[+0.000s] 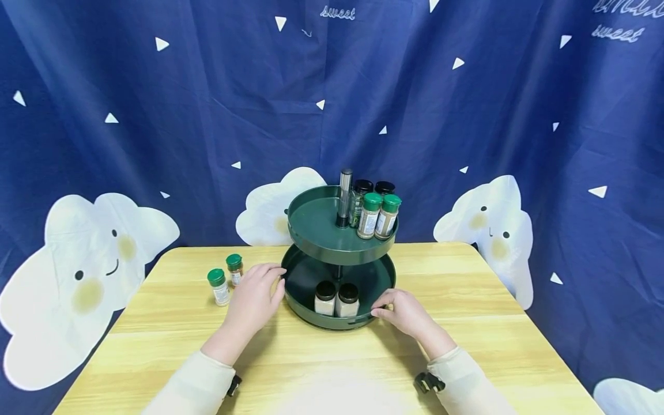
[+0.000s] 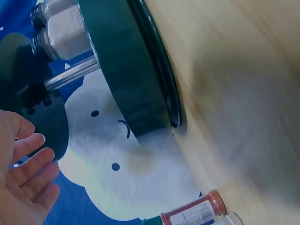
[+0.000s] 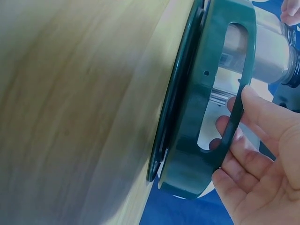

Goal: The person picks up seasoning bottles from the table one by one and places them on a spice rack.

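A two-tier green turntable rack [image 1: 339,251] stands on the table. My right hand [image 1: 402,311] pinches the rim of its lower tray [image 3: 234,117] at a cut-out slot, thumb outside and fingertips reaching through the slot. Beside the left edge of that tray is my left hand [image 1: 254,297]; its fingers look loose and hold nothing in the left wrist view. Two black-capped jars [image 1: 336,300] of pale powder stand side by side at the front of the lower tray. On the upper tray [image 1: 316,222], two green-capped shakers [image 1: 374,222] stand before two black-capped bottles [image 1: 358,202].
Two more green-capped shakers, one pale [image 1: 220,291] and one reddish [image 1: 236,270], stand on the wooden table [image 1: 332,369] left of my left hand. A metal post [image 1: 344,196] rises through the upper tray. A blue curtain [image 1: 207,115] with clouds hangs behind.
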`<state>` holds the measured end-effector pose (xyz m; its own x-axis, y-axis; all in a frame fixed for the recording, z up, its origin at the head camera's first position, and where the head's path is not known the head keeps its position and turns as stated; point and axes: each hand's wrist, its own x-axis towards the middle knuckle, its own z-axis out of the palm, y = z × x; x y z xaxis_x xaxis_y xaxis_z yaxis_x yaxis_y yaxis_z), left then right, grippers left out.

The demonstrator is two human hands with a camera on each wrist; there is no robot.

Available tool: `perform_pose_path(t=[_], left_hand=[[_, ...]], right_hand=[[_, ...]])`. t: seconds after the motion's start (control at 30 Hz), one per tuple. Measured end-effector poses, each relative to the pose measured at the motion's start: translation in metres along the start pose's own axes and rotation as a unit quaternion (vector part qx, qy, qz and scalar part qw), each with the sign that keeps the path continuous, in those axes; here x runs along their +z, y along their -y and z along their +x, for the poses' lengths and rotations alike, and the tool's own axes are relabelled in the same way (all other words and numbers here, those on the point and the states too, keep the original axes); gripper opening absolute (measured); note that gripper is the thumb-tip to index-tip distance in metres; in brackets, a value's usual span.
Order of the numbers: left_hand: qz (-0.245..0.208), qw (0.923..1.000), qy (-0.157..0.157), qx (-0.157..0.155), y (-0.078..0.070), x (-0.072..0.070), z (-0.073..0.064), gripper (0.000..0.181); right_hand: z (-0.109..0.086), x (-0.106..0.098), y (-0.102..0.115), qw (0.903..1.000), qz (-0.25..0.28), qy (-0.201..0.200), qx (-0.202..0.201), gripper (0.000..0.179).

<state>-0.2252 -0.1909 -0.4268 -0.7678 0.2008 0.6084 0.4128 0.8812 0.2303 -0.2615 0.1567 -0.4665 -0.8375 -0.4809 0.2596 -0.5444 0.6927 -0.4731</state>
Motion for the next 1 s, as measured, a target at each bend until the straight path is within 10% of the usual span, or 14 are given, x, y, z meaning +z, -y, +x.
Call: perform_pose_path(t=[1.0], left_hand=[[0.011,0.9955,-0.073,-0.058,0.033,-0.016,-0.003,0.022]], right_hand=[[0.002,0.001,-0.008,0.9999,0.015,0.007,-0.001,0.004]])
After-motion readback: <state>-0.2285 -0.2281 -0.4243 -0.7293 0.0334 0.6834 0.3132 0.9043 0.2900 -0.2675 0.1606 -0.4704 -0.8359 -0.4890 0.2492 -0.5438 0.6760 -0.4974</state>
